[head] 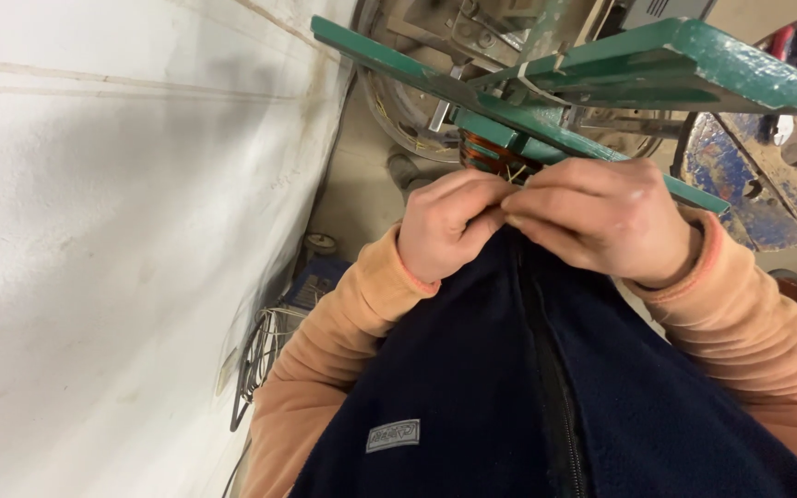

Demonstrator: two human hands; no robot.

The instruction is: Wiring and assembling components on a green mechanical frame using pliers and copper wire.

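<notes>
My left hand (pixel 445 226) and my right hand (pixel 601 221) meet fingertip to fingertip in front of my chest, both pinched on a thin pale wire (pixel 513 175) that leads up to a copper wire coil (pixel 486 152). The coil sits under the green metal frame (pixel 601 74) of a winding machine just above my hands. My orange sleeves and dark blue zipped vest (pixel 528 397) fill the lower part of the view. The wire between my fingers is mostly hidden.
A white wall (pixel 113 231) runs along the left. Loops of wire (pixel 260 360) and a small blue box (pixel 320 281) lie on the floor by the wall. A blue-stained round reel (pixel 767 184) stands at the right, with a metal wheel (pixel 408 101) behind the frame.
</notes>
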